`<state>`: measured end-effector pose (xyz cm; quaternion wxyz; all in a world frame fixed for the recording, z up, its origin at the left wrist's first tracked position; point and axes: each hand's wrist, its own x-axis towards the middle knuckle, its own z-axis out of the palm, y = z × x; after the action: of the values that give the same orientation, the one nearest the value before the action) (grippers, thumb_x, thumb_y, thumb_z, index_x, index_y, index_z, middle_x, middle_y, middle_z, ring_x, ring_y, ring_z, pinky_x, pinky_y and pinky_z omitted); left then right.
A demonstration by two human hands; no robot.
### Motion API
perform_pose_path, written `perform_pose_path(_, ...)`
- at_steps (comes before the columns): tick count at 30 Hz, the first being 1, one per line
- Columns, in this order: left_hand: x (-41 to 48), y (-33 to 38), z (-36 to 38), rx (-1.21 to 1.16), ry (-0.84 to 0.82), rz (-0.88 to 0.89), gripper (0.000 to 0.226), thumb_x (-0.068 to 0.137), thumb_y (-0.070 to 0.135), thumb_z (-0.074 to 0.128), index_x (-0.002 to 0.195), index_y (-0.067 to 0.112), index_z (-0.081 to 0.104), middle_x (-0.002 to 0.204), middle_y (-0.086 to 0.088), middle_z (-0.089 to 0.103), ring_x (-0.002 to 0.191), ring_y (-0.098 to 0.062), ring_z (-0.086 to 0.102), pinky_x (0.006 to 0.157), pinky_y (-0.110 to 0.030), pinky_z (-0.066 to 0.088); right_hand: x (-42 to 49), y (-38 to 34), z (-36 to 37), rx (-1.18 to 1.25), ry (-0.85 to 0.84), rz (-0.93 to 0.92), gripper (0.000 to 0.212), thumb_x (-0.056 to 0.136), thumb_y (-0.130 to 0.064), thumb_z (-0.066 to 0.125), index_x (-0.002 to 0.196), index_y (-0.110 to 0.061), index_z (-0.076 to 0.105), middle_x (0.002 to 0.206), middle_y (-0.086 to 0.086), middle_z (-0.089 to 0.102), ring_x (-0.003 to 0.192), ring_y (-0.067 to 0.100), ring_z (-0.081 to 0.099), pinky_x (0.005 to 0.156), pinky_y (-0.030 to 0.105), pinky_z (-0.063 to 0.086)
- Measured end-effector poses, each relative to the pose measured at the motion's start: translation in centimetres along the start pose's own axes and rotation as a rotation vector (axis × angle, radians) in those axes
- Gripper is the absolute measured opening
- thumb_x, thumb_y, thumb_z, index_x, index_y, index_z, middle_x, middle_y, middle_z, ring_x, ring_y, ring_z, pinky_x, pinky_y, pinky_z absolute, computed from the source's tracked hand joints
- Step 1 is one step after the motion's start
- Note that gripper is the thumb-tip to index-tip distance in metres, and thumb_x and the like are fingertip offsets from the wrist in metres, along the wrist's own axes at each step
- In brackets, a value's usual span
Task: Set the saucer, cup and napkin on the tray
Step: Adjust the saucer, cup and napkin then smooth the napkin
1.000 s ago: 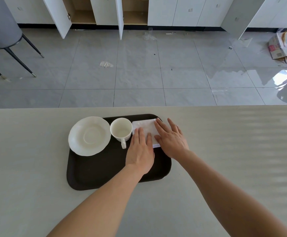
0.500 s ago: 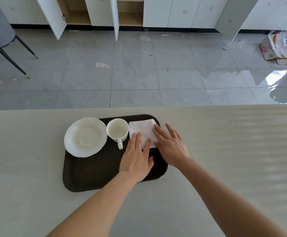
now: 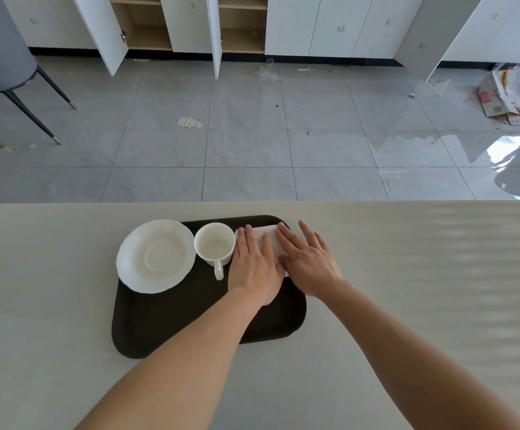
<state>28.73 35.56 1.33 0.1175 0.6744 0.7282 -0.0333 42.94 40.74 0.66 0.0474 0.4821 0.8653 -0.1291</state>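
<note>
Pressing flat, spread left hand (image 3: 254, 268) and right hand (image 3: 309, 263) on folded white paper napkin (image 3: 266, 235), atop dark rectangular plastic tray (image 3: 171, 324).

Saucer (image 3: 156, 255) – cup (image 3: 215, 243) – napkin (image 3: 268, 235) on tray (image 3: 190, 318)

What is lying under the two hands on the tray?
A white folded napkin lies on the dark tray, pressed flat by the left hand and right hand. Its middle and near edge are covered.
</note>
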Motion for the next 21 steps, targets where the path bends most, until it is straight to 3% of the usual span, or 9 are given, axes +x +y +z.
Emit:
perform_pose_path(7, -0.3, -0.4, 1.4, 0.1, 0.005, 0.018, 0.073, 0.1, 0.052, 0.011, 0.152, 0.008, -0.015, 0.159, -0.031, -0.019, 0.148, -0.044, -0.02, 0.122, -0.052, -0.003, -0.1, 0.0, 0.8, -0.012, 0.0, 0.003, 0.06, 0.101, -0.053, 0.009, 0.156, -0.035, -0.005, 0.164, -0.016, -0.012, 0.15, 0.021, -0.023, 0.124, 0.045, -0.003)
perform_pose_path(14, -3.1, -0.3, 1.6, -0.026, 0.094, 0.073, 0.071, 0.1, 0.047, 0.021, 0.155, 0.004, 0.008, 0.164, -0.024, 0.001, 0.153, -0.036, -0.005, 0.124, -0.047, 0.004, -2.2, -0.5, 0.6, 0.165, 0.075, 0.06, 0.063, 0.102, -0.049, 0.028, 0.158, -0.033, 0.003, 0.166, -0.016, 0.0, 0.153, 0.019, -0.015, 0.122, 0.04, 0.002)
perform_pose_path(21, -5.0, -1.4, 3.0, 0.007, -0.016, 0.095, 0.081, 0.096, 0.059, 0.011, 0.153, 0.007, -0.013, 0.161, -0.018, -0.024, 0.149, -0.03, -0.024, 0.123, -0.043, -0.006, -4.1, -0.8, 1.4, 0.073, 0.053, 0.06, 0.057, 0.104, -0.04, 0.034, 0.157, -0.031, 0.015, 0.166, -0.015, 0.013, 0.154, 0.023, -0.005, 0.124, 0.042, 0.008)
